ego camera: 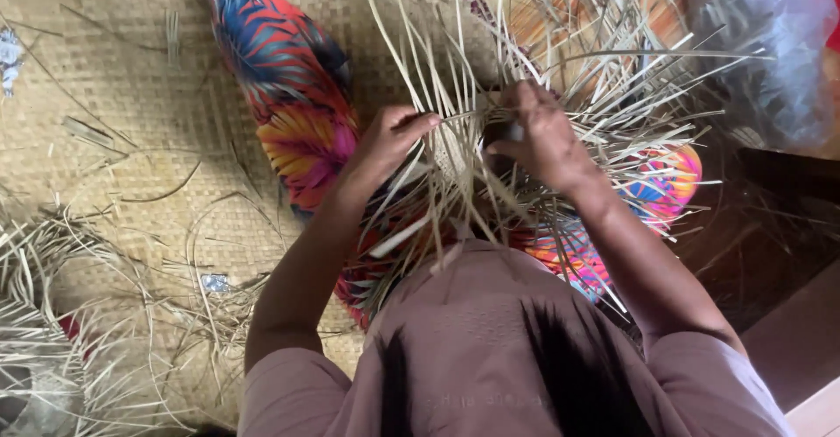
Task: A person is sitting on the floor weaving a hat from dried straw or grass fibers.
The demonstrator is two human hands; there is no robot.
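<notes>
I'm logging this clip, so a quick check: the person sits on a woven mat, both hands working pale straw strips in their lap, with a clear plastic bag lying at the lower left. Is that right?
Not quite. The clear plastic bag lies at the upper right, not the lower left, as the head view shows. The rest holds: the left hand and right hand work the pale straw strips over the woven mat.

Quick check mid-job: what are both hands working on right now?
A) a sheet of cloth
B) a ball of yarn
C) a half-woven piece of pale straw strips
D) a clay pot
C: the left hand and right hand pinch pale strips of the half-woven straw piece, loose ends fanning outward over the lap.
</notes>
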